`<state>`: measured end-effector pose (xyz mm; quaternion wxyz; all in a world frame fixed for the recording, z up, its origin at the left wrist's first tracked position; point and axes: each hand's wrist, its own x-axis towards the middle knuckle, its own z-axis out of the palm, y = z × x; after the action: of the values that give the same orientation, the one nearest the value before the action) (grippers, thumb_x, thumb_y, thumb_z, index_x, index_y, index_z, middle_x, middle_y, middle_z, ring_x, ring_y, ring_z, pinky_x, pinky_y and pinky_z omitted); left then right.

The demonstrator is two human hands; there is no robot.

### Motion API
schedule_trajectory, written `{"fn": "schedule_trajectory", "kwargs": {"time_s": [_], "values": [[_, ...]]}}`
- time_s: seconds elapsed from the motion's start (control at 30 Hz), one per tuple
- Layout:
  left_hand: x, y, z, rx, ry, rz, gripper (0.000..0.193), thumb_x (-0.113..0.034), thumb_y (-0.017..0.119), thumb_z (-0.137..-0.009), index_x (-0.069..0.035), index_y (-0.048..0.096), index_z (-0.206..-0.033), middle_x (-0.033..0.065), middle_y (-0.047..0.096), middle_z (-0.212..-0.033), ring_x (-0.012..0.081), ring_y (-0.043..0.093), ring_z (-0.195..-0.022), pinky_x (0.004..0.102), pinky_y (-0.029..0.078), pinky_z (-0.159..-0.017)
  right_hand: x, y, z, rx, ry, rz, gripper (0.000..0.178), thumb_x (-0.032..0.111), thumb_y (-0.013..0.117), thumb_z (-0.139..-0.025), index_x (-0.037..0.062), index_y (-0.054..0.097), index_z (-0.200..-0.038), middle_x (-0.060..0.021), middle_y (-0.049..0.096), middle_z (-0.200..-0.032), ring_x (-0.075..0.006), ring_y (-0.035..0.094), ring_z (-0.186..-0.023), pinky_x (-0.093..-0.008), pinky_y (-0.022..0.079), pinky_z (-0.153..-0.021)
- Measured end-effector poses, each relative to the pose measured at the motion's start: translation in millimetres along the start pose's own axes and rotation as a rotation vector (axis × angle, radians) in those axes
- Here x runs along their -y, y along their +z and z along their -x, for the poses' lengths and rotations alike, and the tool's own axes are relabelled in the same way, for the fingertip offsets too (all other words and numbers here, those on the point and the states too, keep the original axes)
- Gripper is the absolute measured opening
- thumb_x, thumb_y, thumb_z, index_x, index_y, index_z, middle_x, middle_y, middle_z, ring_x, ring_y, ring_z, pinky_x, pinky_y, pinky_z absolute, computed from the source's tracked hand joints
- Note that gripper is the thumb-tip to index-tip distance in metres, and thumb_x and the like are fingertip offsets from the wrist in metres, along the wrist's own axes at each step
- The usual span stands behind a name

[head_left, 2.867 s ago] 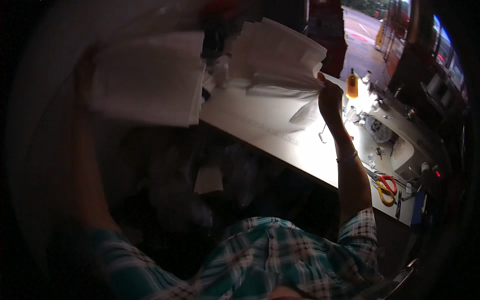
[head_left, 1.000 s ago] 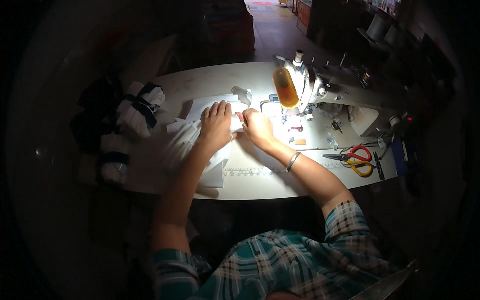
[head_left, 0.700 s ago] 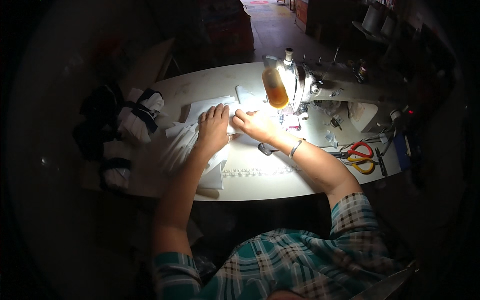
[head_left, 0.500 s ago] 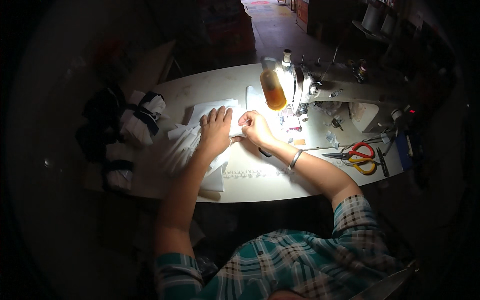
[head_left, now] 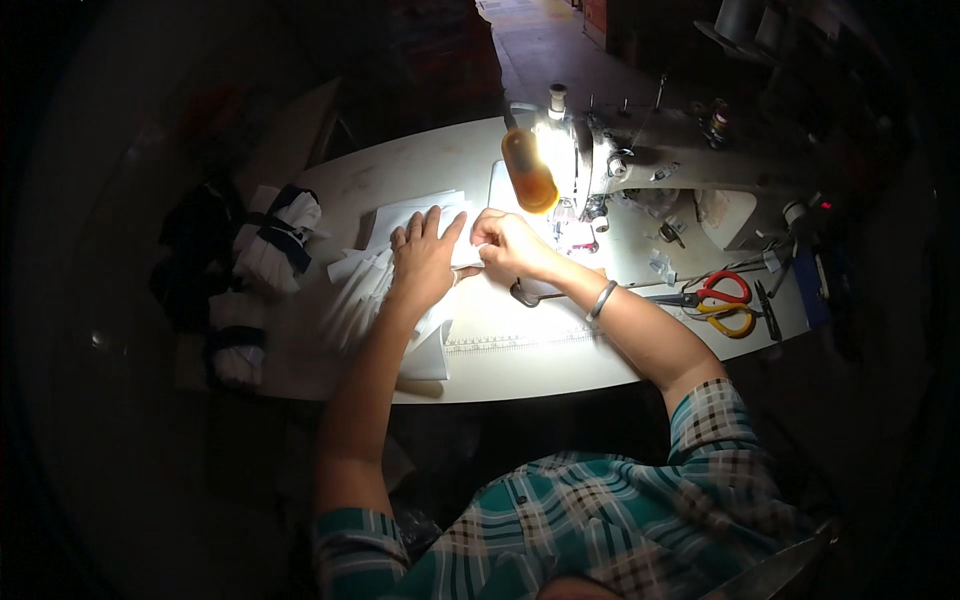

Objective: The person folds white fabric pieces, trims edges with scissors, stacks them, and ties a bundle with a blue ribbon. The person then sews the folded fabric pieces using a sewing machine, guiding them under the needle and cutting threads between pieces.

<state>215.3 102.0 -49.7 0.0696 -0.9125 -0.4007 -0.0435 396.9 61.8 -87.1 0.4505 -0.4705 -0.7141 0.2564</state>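
Observation:
My left hand (head_left: 424, 262) lies with its fingers spread on a stack of white fabric pieces (head_left: 358, 300), which are fanned in folds towards me. Just to its right, my right hand (head_left: 508, 243) is closed, with thumb and fingers pinching the right edge of the white fabric. Both hands are left of the needle area of a sewing machine (head_left: 655, 175), under bright light. The lamp with an amber cover (head_left: 530, 172) hangs just beyond my right hand. A small dark object (head_left: 523, 295) lies on the table below my right wrist.
Scissors with red and yellow handles (head_left: 722, 300) lie right of my right forearm, beside black thread snips (head_left: 768, 310). A measuring scale (head_left: 520, 343) runs along the table's (head_left: 540, 385) near side. Tied white and navy cloth bundles (head_left: 270, 245) sit at the left. Thread cones (head_left: 740, 30) stand far right.
The view has shifted slightly. My right hand has drawn a little closer to the left hand's fingers at the fabric edge; the left hand stays spread on the stack.

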Motion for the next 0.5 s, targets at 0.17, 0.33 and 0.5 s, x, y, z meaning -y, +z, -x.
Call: {"fn": "schedule_trajectory", "kwargs": {"time_s": [0.17,0.33,0.5], "values": [[0.4,3.6,-1.2,-0.013,-0.007,-0.014,0.086,-0.054,0.075,-0.075,-0.021,0.042,-0.147,0.0187,0.039,-0.149,0.0390,0.035,-0.139,0.0546,0.028,-0.111,-10.3,-2.5,4.9,0.008,0.162,-0.519,0.006,-0.003,0.064,-0.087,-0.0034,0.063,-0.080,-0.0045,0.063,-0.072,-0.0111,0.060,-0.068,-0.0258,0.050,-0.066],[-2.7,-1.8,-2.4,0.009,-0.012,0.008,0.086,-0.052,0.076,-0.075,-0.021,0.043,-0.147,0.0187,0.039,-0.150,0.0395,0.035,-0.139,0.0549,0.028,-0.111,-5.5,-0.5,8.6,-0.076,0.187,-0.364,0.004,-0.003,0.065,-0.087,-0.0041,0.063,-0.091,-0.0072,0.056,-0.097,-0.0147,0.062,-0.078,-0.0280,0.052,-0.075],[0.3,6.7,-4.3,0.016,-0.029,-0.022,0.084,-0.055,0.074,-0.076,-0.021,0.043,-0.147,0.0184,0.038,-0.150,0.0404,0.034,-0.139,0.0545,0.027,-0.111,37.1,-31.1,62.0,-0.105,0.002,0.026,0.017,0.005,0.066,-0.086,-0.0014,0.064,-0.102,-0.0138,0.060,-0.101,-0.0255,0.064,-0.082,-0.0341,0.053,-0.075]]}}
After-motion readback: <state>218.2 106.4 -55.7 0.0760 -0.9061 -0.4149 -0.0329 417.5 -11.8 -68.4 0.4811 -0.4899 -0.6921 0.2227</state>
